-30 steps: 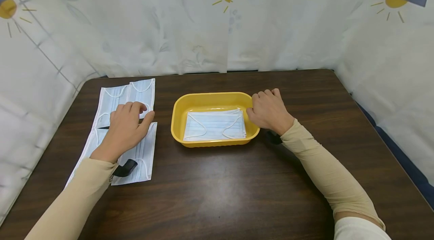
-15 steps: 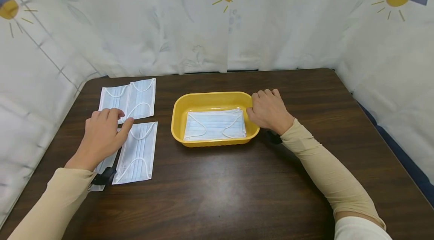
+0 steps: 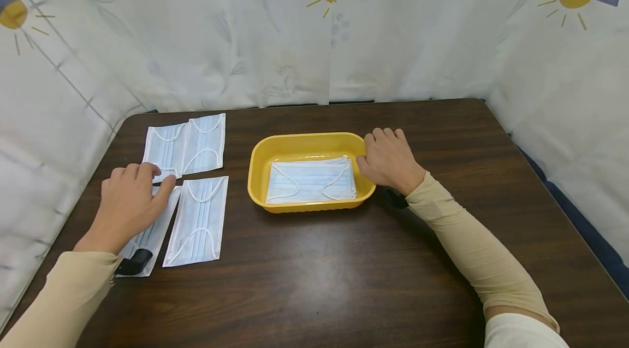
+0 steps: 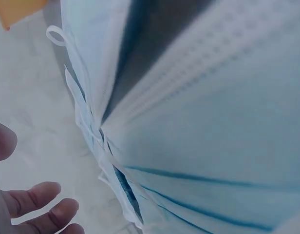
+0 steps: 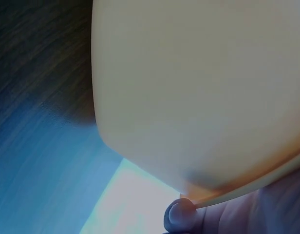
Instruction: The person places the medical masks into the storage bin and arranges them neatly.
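My left hand (image 3: 129,203) is over the near-left face mask (image 3: 159,222), partly covering it. In the left wrist view its fingers (image 4: 35,197) are spread and loosely bent, apart from the pale blue mask (image 4: 223,136). A second mask (image 3: 199,219) lies just right of it, and two more masks (image 3: 205,143) lie behind, side by side. My right hand (image 3: 390,158) grips the right rim of a yellow tray (image 3: 295,143). The right wrist view shows the tray's outer wall (image 5: 198,87) with fingertips at its rim. Several stacked masks (image 3: 312,181) lie flat inside the tray.
The dark wood table (image 3: 319,282) runs under everything. A white patterned curtain (image 3: 265,36) hangs along the table's back edge and both sides. Black straps sit at both wrists, below beige sleeves (image 3: 472,239).
My left hand has moved left and slightly nearer, from over the right-hand masks to the near-left one, uncovering the others. The right hand and the tray have stayed in place.
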